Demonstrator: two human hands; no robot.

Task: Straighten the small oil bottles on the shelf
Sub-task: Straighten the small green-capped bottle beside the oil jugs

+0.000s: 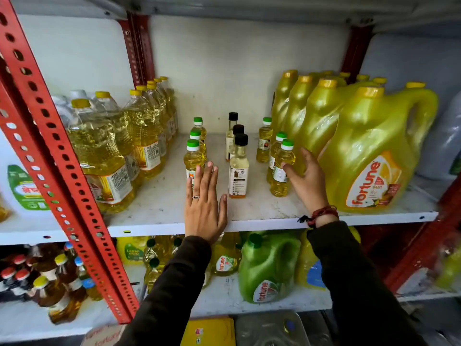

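Note:
Small oil bottles stand upright in three short rows on the white shelf (159, 206). The left row has green caps, with its front bottle (193, 158) just behind my left hand (204, 206). That hand is flat, fingers together and extended, fingertips touching the bottle's lower part. The middle row has black caps; its front bottle (239, 168) stands free. The right row has green caps; my right hand (308, 181) curls around the side of its front bottle (282, 168), thumb on the label.
Large clear oil bottles (109, 156) crowd the shelf's left side. Big yellow jugs (369, 151) fill the right, touching my right hand's back. A red perforated post (57, 146) slants across the left. More bottles and a green jug (268, 268) sit on the shelf below.

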